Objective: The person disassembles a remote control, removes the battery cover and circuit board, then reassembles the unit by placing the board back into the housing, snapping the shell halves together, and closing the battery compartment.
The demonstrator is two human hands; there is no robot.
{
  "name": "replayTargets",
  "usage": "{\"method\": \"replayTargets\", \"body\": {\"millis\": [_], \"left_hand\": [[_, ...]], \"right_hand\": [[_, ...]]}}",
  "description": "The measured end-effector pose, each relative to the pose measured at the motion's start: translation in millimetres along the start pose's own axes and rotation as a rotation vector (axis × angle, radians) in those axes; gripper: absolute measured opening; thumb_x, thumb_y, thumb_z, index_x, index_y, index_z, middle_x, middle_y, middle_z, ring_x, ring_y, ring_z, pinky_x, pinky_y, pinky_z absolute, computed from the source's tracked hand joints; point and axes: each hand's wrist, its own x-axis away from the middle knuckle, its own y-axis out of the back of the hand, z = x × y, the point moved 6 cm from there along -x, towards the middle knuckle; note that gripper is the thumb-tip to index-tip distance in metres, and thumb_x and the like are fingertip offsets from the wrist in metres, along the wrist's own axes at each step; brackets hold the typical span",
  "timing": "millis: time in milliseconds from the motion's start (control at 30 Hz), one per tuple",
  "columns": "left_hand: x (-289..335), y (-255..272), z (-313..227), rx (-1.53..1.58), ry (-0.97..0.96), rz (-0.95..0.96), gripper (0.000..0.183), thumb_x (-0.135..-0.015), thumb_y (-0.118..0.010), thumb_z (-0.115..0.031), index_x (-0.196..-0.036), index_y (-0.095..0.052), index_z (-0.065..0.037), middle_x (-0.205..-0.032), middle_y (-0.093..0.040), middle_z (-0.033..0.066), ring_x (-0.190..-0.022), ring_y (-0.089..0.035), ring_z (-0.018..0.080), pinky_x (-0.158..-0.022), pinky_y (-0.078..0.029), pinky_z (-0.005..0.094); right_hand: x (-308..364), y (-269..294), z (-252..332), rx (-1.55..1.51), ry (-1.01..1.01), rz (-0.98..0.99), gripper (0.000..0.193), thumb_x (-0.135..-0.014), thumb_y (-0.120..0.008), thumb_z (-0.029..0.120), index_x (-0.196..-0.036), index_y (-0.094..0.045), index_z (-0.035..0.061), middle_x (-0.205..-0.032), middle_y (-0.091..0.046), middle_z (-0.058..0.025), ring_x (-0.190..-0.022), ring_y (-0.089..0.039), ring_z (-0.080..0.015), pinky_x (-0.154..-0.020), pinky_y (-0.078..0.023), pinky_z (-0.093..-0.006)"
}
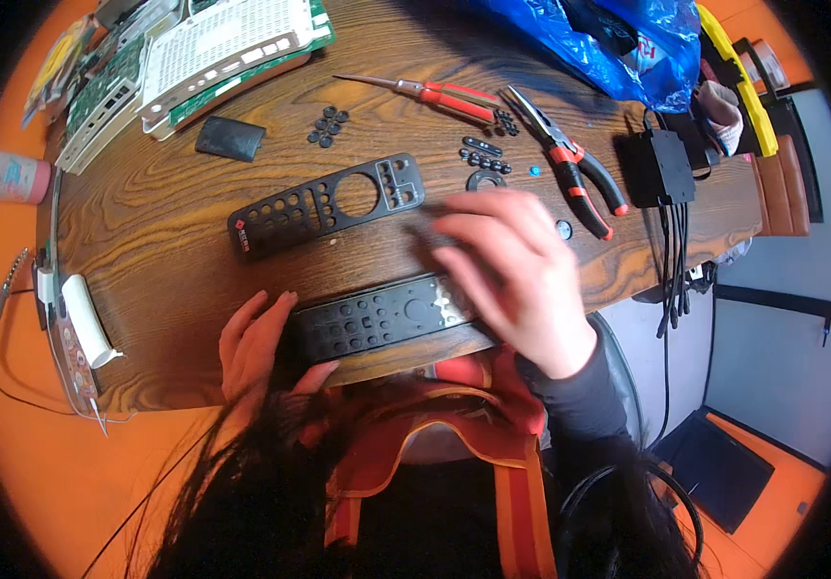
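Note:
At the table's near edge lies the opened lower half of a black remote control (367,323), with its button pad and a pale patch of bare board near the right end. My left hand (256,347) grips its left end, fingers on the far side and thumb on the near side. Over the right end is my right hand (521,275), its fingers bent together and smeared by motion; a dark blurred thing at the fingertips cannot be made out. Beyond both hands rests the remote's perforated black front cover (324,205), detached.
Small black buttons (326,127), a dark battery cover (230,139), a red-handled screwdriver (435,94) and long-nose pliers (570,159) lie farther back. Circuit boards (232,58) stand at the far left, a blue plastic bag (618,48) at the far right. A black box with cables (661,169) sits right.

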Motion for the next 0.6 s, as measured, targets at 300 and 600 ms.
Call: {"method": "replayTargets", "body": {"millis": [300,600], "left_hand": [[-24.2,-24.3,-23.3,0.041,-0.095,-0.035,0.072,-0.062,-0.081,-0.016,-0.126,-0.052,-0.006,-0.122,-0.058,0.0101,-0.122,-0.044,0.0309,-0.101,-0.036,0.0404],[-24.8,-17.9,-17.7,0.207,-0.077,-0.043,0.081,-0.062,-0.08,-0.012,-0.134,-0.043,-0.006,-0.121,-0.059,0.0089,-0.123,-0.043,0.0282,-0.102,-0.035,0.0386]], "right_hand": [[36.3,44.7,-47.7,0.104,-0.223,-0.217,0.018,-0.071,-0.07,-0.001,-0.089,-0.067,0.0042,-0.087,-0.062,-0.0088,-0.083,-0.057,-0.0261,-0.076,-0.046,-0.0332],[-3.7,20.4,-55.1,-0.011,-0.056,0.015,0.027,-0.067,-0.071,0.0,-0.093,-0.065,0.0025,-0.098,-0.065,-0.0111,-0.096,-0.059,-0.0277,-0.086,-0.044,-0.0345]]}}
